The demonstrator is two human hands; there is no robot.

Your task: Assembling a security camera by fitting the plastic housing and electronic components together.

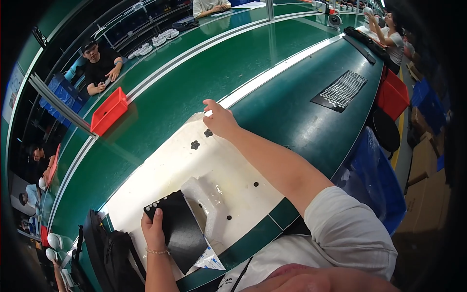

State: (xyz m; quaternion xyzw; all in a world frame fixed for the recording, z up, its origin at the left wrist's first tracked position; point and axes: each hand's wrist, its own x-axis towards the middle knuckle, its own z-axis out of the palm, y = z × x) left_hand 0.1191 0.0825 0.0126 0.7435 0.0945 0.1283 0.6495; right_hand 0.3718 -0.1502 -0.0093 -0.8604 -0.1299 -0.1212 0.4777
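Observation:
My left hand [154,231] grips a black sheet [182,233] by its left side, thumb on top; a row of small white dots runs along the sheet's upper edge. My right arm reaches far across the white board [160,170], where my right hand [221,120] pinches a small white piece [208,113] near the board's far corner. Just below that hand lie two black flower-shaped pieces [195,145]. A white foam block [204,202] rests beside the black sheet. Under the sheet's lower corner shows a white backing sheet [210,260] with blue print.
A dotted black sheet [340,91] lies on the green bench to the right. A red bin [109,112] stands across the green conveyor [165,109]. Black bags [114,248] sit at the left, a blue crate [389,194] at the right. Several people work around the line.

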